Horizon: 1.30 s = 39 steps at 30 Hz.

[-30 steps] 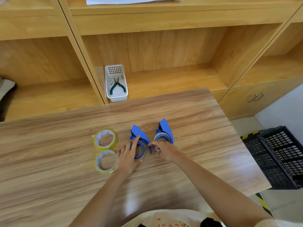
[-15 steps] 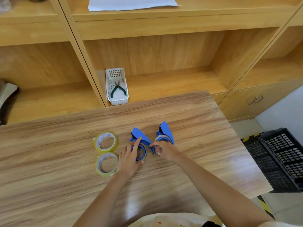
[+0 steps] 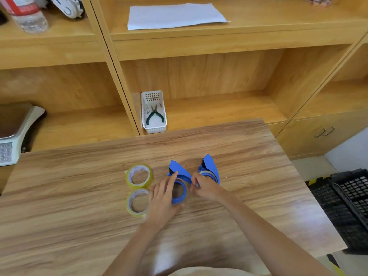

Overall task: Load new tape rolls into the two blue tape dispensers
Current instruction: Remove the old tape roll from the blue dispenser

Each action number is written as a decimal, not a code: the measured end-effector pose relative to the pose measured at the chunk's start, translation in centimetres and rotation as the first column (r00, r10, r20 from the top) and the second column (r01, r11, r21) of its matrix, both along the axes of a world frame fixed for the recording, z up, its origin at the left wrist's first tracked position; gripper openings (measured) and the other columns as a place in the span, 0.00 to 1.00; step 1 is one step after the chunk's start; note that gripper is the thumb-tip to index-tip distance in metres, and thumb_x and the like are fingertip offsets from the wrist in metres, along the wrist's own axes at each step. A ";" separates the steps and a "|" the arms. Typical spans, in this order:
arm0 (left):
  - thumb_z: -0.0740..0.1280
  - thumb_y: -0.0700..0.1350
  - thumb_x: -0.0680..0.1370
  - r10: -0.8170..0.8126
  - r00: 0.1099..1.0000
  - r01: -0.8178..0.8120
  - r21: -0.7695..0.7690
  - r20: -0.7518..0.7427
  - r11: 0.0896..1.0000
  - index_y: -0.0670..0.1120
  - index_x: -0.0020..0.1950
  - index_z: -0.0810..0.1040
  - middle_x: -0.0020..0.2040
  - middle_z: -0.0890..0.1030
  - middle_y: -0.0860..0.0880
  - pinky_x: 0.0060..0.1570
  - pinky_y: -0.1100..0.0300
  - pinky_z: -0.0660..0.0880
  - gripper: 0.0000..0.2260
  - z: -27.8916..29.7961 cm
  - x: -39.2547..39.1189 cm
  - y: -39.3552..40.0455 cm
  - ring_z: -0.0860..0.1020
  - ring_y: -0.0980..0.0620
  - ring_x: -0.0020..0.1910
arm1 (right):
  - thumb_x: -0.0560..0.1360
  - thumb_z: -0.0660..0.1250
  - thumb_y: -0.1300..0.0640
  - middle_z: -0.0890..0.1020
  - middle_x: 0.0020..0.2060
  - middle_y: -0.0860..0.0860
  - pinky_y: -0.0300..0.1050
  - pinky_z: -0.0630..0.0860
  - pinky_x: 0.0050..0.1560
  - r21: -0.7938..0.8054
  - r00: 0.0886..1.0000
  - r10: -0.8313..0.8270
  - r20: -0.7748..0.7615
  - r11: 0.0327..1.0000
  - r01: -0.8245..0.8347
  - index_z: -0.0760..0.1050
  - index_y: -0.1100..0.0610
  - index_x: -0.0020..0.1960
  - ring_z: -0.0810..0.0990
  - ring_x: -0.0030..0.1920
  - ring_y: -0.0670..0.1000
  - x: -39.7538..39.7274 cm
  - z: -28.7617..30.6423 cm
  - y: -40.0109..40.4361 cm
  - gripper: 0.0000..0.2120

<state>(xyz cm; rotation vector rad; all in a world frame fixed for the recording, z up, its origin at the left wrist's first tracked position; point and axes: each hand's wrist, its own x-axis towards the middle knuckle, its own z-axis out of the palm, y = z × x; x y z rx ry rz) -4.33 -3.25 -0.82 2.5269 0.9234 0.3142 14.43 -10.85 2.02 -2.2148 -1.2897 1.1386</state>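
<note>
Two blue tape dispensers lie side by side on the wooden table (image 3: 79, 226). My left hand (image 3: 162, 202) grips the left dispenser (image 3: 179, 188) around its ring, index finger laid on its blue flap. My right hand (image 3: 204, 188) pinches at the gap between the two, touching the left dispenser's edge; the right dispenser (image 3: 210, 170) sits just behind it with a nearly spent roll inside. Two yellowish tape rolls lie flat to the left: the far roll (image 3: 139, 176) and the near roll (image 3: 137, 203), the latter partly under my left hand.
A white basket (image 3: 153, 113) with green-handled pliers stands on the shelf behind the table. A white paper sheet (image 3: 175, 15) lies on the upper shelf, a scale (image 3: 12, 136) at left, a water bottle (image 3: 27, 14) top left. A black crate (image 3: 346, 206) sits on the floor right.
Both hands stay on the left dispenser with only small finger shifts. The head camera has tilted upward, so more of the shelves shows.
</note>
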 end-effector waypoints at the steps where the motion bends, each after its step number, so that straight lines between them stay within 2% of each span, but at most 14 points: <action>1: 0.77 0.53 0.62 -0.005 1.000 0.005 0.004 0.001 1.000 0.52 0.77 0.61 0.63 0.76 0.49 0.57 0.49 0.74 0.47 0.0 -0.5 -0.3 0.76 0.45 0.58 | 0.76 0.63 0.58 0.78 0.38 0.51 0.46 0.71 0.41 -0.002 1.000 0.009 0.013 1.000 -0.008 0.63 0.50 0.40 0.75 0.38 0.53 -0.2 0.2 0.1 0.11; 3: 0.76 0.55 0.62 -0.020 0.999 0.020 -0.008 -0.034 1.000 0.50 0.77 0.63 0.67 0.74 0.49 0.59 0.49 0.73 0.45 -0.2 -1.7 -0.8 0.75 0.45 0.62 | 0.76 0.63 0.52 0.73 0.34 0.50 0.45 0.67 0.40 -0.037 0.999 0.036 0.008 0.999 -0.036 0.64 0.52 0.39 0.72 0.36 0.52 -0.9 0.7 0.1 0.10; 7: 0.75 0.58 0.60 -0.036 0.995 0.033 -0.036 -0.097 0.999 0.50 0.74 0.66 0.68 0.73 0.50 0.60 0.51 0.73 0.44 -1.0 -4.0 -2.0 0.75 0.47 0.65 | 0.76 0.58 0.47 0.75 0.39 0.54 0.49 0.67 0.41 -0.154 0.968 0.244 0.059 0.960 -0.232 0.66 0.53 0.40 0.75 0.41 0.57 -3.6 0.7 0.0 0.11; 10: 0.71 0.60 0.60 -0.009 0.997 0.003 -0.069 -0.081 0.998 0.50 0.72 0.69 0.67 0.73 0.51 0.61 0.53 0.73 0.41 -1.8 -5.8 -2.8 0.75 0.48 0.65 | 0.78 0.60 0.51 0.74 0.40 0.53 0.47 0.67 0.40 -0.144 0.912 0.372 0.172 0.926 -0.350 0.68 0.56 0.43 0.73 0.41 0.56 -5.7 -0.3 -0.5 0.09; 13: 0.69 0.64 0.59 0.017 0.995 -0.036 -0.195 -0.101 0.980 0.49 0.74 0.67 0.70 0.70 0.50 0.67 0.56 0.69 0.45 -2.6 -7.5 -3.6 0.70 0.50 0.70 | 0.78 0.60 0.55 0.74 0.39 0.54 0.47 0.66 0.40 -0.131 0.895 0.406 0.185 0.913 -0.387 0.67 0.55 0.41 0.76 0.43 0.58 -7.5 -1.7 -1.1 0.07; 16: 0.71 0.66 0.58 0.020 0.995 -0.050 -0.304 -0.102 0.951 0.48 0.75 0.65 0.72 0.68 0.51 0.70 0.57 0.68 0.49 -3.5 -9.0 -4.3 0.67 0.51 0.72 | 0.78 0.60 0.53 0.80 0.48 0.58 0.50 0.69 0.45 -0.156 0.863 0.439 0.252 0.898 -0.411 0.71 0.53 0.45 0.78 0.49 0.60 -9.0 -2.4 -1.6 0.05; 19: 0.76 0.63 0.56 0.060 0.993 -0.094 -0.359 -0.106 0.929 0.47 0.75 0.66 0.71 0.69 0.51 0.68 0.56 0.70 0.50 -4.5 -10.0 -5.0 0.68 0.51 0.71 | 0.78 0.59 0.52 0.81 0.56 0.59 0.52 0.73 0.52 -0.185 0.849 0.450 0.278 0.892 -0.412 0.76 0.57 0.53 0.79 0.57 0.62 -10.1 -3.3 -2.0 0.10; 24: 0.78 0.61 0.55 0.080 0.994 -0.105 -0.401 -0.078 0.910 0.47 0.75 0.65 0.72 0.69 0.51 0.69 0.54 0.70 0.52 -5.1 -10.4 -5.3 0.68 0.51 0.71 | 0.77 0.61 0.52 0.82 0.55 0.58 0.50 0.73 0.51 -0.180 0.883 0.400 0.245 0.914 -0.364 0.76 0.56 0.52 0.79 0.56 0.62 -10.4 -4.2 -2.4 0.10; 27: 0.77 0.65 0.58 0.059 0.996 -0.084 -0.406 -0.074 0.910 0.50 0.76 0.63 0.72 0.67 0.51 0.70 0.53 0.68 0.51 -5.2 -10.5 -5.3 0.67 0.52 0.72 | 0.77 0.61 0.52 0.82 0.55 0.58 0.49 0.72 0.50 -0.191 0.891 0.395 0.222 0.914 -0.358 0.76 0.55 0.52 0.79 0.56 0.61 -10.1 -4.4 -2.4 0.09; 29: 0.70 0.70 0.64 0.044 0.997 -0.066 -0.369 -0.069 0.927 0.51 0.77 0.64 0.73 0.66 0.52 0.71 0.53 0.67 0.46 -5.0 -10.5 -5.3 0.66 0.54 0.72 | 0.77 0.60 0.53 0.82 0.54 0.57 0.49 0.72 0.49 -0.183 0.905 0.378 0.197 0.921 -0.345 0.77 0.54 0.51 0.80 0.55 0.61 -9.9 -4.3 -2.4 0.09; 32: 0.60 0.67 0.75 0.035 0.998 -0.048 -0.276 -0.051 0.960 0.52 0.75 0.65 0.72 0.67 0.54 0.69 0.53 0.67 0.32 -4.1 -9.7 -5.0 0.67 0.54 0.72 | 0.79 0.58 0.54 0.83 0.49 0.55 0.49 0.74 0.47 -0.117 0.942 0.305 0.141 0.950 -0.290 0.78 0.54 0.49 0.80 0.51 0.59 -8.9 -3.9 -2.4 0.10; 34: 0.56 0.63 0.78 0.027 0.999 -0.030 -0.201 -0.020 0.979 0.52 0.74 0.67 0.71 0.69 0.53 0.68 0.54 0.67 0.27 -3.1 -8.3 -4.5 0.69 0.52 0.70 | 0.79 0.59 0.54 0.84 0.46 0.53 0.49 0.75 0.46 -0.034 0.971 0.206 0.124 0.979 -0.203 0.78 0.53 0.50 0.81 0.48 0.56 -7.4 -3.3 -2.4 0.09; 37: 0.58 0.58 0.79 -0.012 0.999 0.016 -0.126 0.030 0.992 0.48 0.74 0.68 0.71 0.71 0.48 0.69 0.55 0.65 0.26 -1.9 -4.7 -3.6 0.70 0.48 0.69 | 0.80 0.58 0.53 0.82 0.41 0.46 0.48 0.76 0.41 0.097 0.994 0.011 0.110 0.995 -0.022 0.75 0.49 0.52 0.80 0.40 0.51 -4.1 -2.6 -2.6 0.07; 39: 0.59 0.58 0.79 -0.041 0.998 0.044 -0.066 0.040 0.997 0.46 0.74 0.68 0.71 0.72 0.46 0.69 0.51 0.67 0.27 -1.3 -1.7 -3.2 0.71 0.45 0.69 | 0.80 0.59 0.55 0.81 0.45 0.46 0.52 0.78 0.43 0.233 0.983 -0.139 0.116 0.966 0.109 0.73 0.48 0.54 0.80 0.43 0.51 -1.7 -2.5 -3.0 0.07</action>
